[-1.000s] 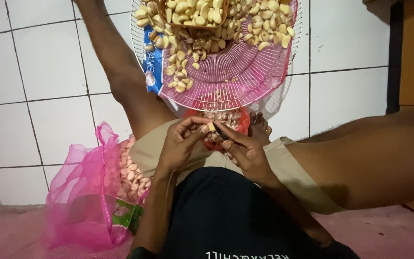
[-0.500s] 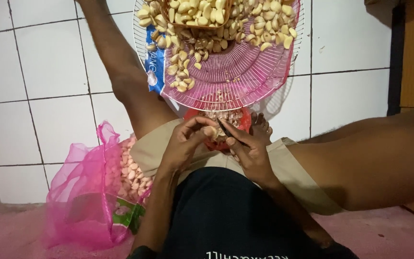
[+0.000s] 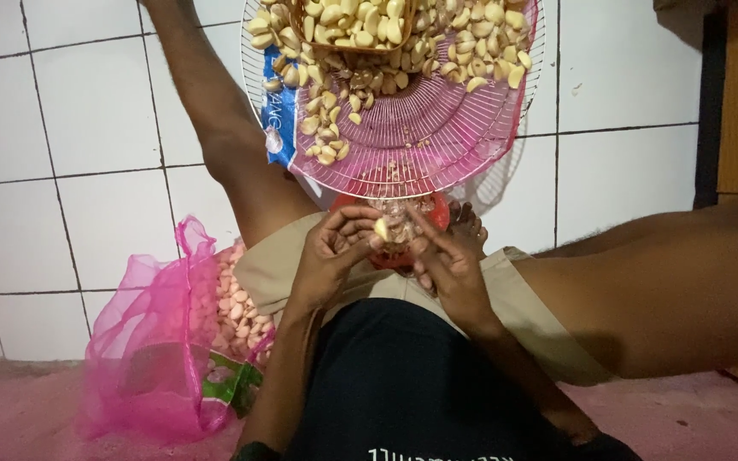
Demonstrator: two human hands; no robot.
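garlic clove: small pale garlic clove (image 3: 380, 229) pinched at the fingertips of the left hand (image 3: 332, 256), just above the lap, in front of the red bowl.
left grip: clenched lightly on the clove, thumb and forefinger closed around it.
right grip: right hand (image 3: 446, 260) has its fingers extended toward the clove, touching or nearly touching it; whether it grasps anything i cannot tell.
red bowl: small round red plastic bowl (image 3: 433, 213) just behind the hands, holding papery bits that look like skins.
tray: round pink wire-mesh tray (image 3: 437, 137) beyond the bowl, resting over the tiled floor, with a big heap of cream-coloured peeled cloves (image 3: 360, 34) on its far side.
sack: pink net sack (image 3: 151, 341) beside the left thigh, on the white tiled floor (image 3: 87, 111), well filled with pinkish unpeeled cloves (image 3: 232, 303).
progress: judging from the piles, a large share is peeled already, yet the sack looks far from empty, so much is left; the clove in hand seems mid-peel.
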